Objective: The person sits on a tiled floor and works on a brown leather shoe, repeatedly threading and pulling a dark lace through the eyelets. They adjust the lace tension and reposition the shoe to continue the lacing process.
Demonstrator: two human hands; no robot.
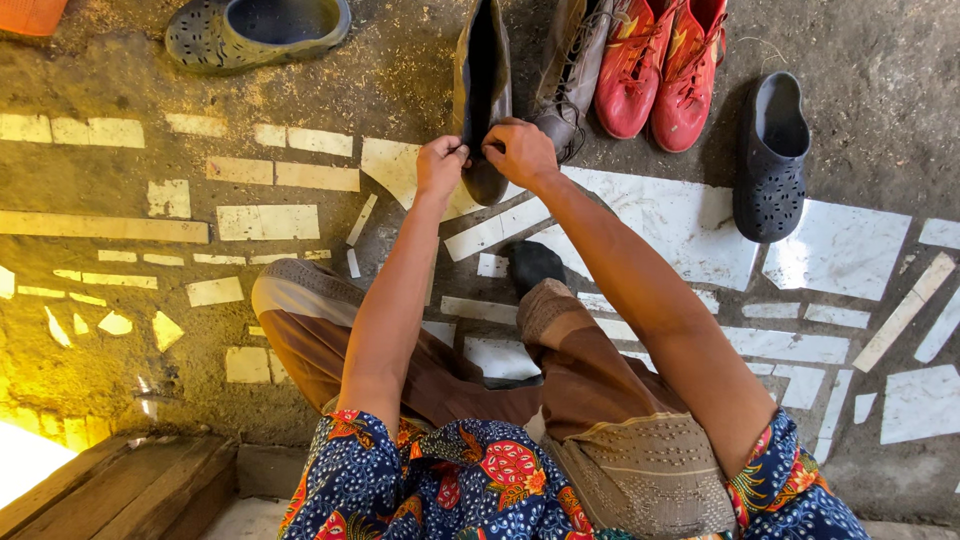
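Head view looks straight down on us seated, both arms stretched out to a dark boot (480, 95) that stands on the floor just beyond our knees. Our left hand (440, 165) and right hand (520, 152) are both closed narrow, pinching the near rim of the boot's opening from either side; the fingertips nearly meet over it.

We judge the main risk to be the boot tipping: it is tall and narrow, and an uneven pull from one hand could roll it right, against the grey laced boot (572, 85) that it stands just beside. The floor (150, 300) of rough concrete set with pale tile shards (680, 225) looks gritty and uneven, so the sole may not sit flat. A pinch this small on the rim could also slip off.

As for containers, the boot's opening shows only a dark hollow; we cannot tell whether anything lies inside. The dark clog (772, 160) at right and the grey-green clog (255, 32) at far left look empty. Two red lace-up shoes (660, 70) lie between the grey boot and the dark clog, their insides showing only red lining.
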